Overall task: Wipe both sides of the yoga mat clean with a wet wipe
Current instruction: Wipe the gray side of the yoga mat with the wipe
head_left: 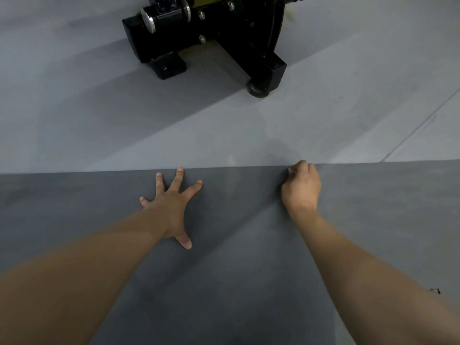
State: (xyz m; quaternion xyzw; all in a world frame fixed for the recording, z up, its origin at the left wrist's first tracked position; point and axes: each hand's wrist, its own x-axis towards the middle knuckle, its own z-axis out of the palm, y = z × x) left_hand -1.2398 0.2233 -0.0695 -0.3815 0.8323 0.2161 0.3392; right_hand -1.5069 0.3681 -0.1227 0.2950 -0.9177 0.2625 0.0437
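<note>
Dark grey yoga mat [249, 270] flat on pale floor [99, 120] across lower frame; left hand [171, 207] splayed, pressing mat at centre; right hand [301, 188] curled at far edge, white scrap of wet wipe [289, 170] peeking from grip; black machine base [211, 41] at top.

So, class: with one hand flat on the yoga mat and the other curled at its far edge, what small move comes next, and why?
Probably sweep the right hand sideways along the far edge of the yoga mat. A sliver of white, likely the wet wipe, shows at its curled fingers, and the spread left hand pins the mat flat.
</note>
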